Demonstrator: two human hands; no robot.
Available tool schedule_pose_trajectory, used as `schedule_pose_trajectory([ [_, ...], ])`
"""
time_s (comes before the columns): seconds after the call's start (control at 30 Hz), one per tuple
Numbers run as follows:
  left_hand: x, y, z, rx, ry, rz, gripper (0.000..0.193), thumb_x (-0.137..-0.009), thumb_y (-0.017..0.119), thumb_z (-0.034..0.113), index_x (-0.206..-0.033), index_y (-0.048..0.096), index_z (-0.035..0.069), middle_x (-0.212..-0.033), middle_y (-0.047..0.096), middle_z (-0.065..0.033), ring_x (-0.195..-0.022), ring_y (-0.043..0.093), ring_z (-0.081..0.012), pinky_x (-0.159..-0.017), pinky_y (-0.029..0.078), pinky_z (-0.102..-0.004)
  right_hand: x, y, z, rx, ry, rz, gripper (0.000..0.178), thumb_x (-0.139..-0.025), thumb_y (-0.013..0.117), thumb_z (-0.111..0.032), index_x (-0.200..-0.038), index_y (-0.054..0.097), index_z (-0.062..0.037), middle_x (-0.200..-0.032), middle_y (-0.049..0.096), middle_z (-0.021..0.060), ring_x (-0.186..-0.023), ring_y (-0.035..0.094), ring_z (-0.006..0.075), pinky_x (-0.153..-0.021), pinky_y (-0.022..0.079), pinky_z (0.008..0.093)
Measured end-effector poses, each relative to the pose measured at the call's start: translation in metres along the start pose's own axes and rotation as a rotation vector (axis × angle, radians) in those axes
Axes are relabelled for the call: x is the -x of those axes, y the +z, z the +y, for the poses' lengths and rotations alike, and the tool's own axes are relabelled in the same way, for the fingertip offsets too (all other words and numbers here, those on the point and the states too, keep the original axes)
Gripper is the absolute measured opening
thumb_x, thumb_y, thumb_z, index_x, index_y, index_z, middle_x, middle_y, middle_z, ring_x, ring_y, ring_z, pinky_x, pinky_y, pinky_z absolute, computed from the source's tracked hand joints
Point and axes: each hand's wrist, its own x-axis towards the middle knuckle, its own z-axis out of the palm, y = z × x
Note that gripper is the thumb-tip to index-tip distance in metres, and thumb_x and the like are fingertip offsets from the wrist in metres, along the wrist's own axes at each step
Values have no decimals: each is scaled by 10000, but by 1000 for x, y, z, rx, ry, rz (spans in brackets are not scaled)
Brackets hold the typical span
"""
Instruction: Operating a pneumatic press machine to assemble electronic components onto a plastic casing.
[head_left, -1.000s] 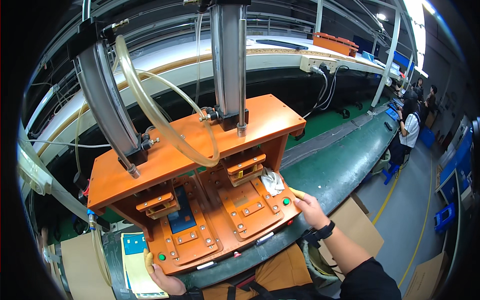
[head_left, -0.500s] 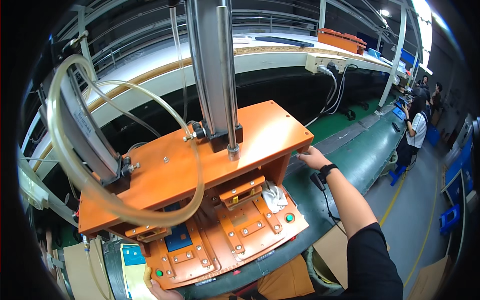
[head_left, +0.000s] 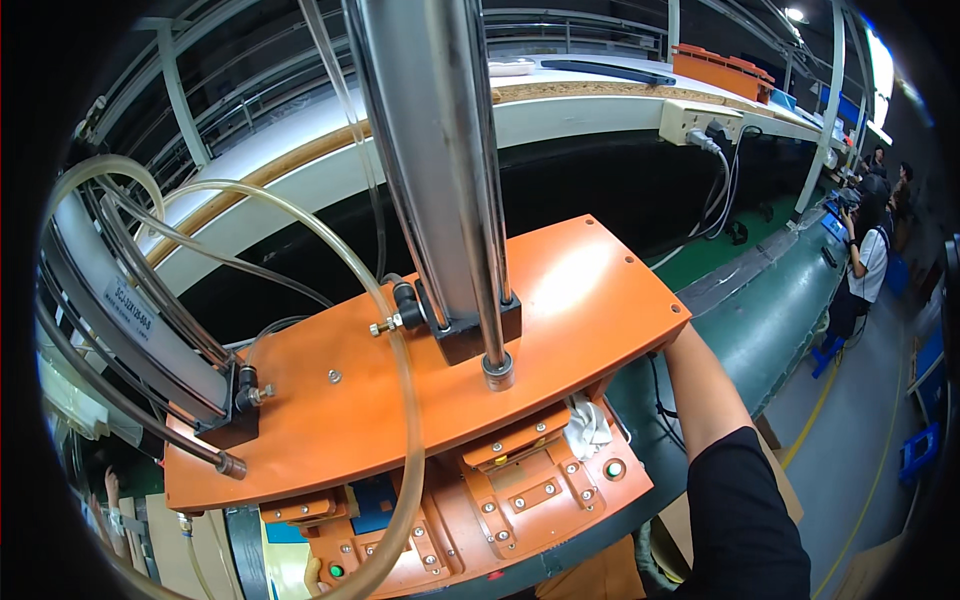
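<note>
My right arm point(head_left: 708, 390) slants from the near right, its black sleeve point(head_left: 750, 520) nearest me, up and away to the right end of the orange press point(head_left: 590, 290). The wrist passes under the top plate's right corner, which hides the hand, so I cannot tell whether it is spread or closed on anything. Of my left hand point(head_left: 313, 574) just a yellow-covered finger shows, at the press's near left corner beside the left green button point(head_left: 336, 571); its grip I cannot tell. The press stands before me on the green table point(head_left: 735, 335), a clear hose point(head_left: 412, 440) looping over its front. A white cloth point(head_left: 588, 430) lies at its right, beyond the right green button point(head_left: 614, 469).
</note>
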Motion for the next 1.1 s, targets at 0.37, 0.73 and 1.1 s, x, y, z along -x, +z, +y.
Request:
schedule_pose_trajectory([
  [0.37,-6,6,-4,-9,192,26,501,-972,414,341,-1174,575,-88,-1173,607,-221,-1036,604,-312,-876,510,-444,168,-70,50,-1163,-44,-300,537,-936,510,-438,-1279,537,-26,-1060,615,34,-817,568,138,-715,463,316],
  [0.73,1,5,23,-30,82,-13,448,-1026,323,216,-1408,375,-12,-1447,383,-168,-1320,406,-270,-1115,328,-386,428,1,108,-1694,-422,-388,691,-896,559,-406,-1424,410,15,-1430,490,163,-1121,579,253,-952,393,421],
  [1.1,112,68,90,-609,1097,-919,622,-838,691,328,-1323,486,-3,-1342,490,-253,-1281,426,-439,-1115,295,-492,492,121,66,-1917,-71,-1073,678,-855,590,-407,-1398,478,-17,-1466,446,158,-1341,394,324,-1089,290,529],
])
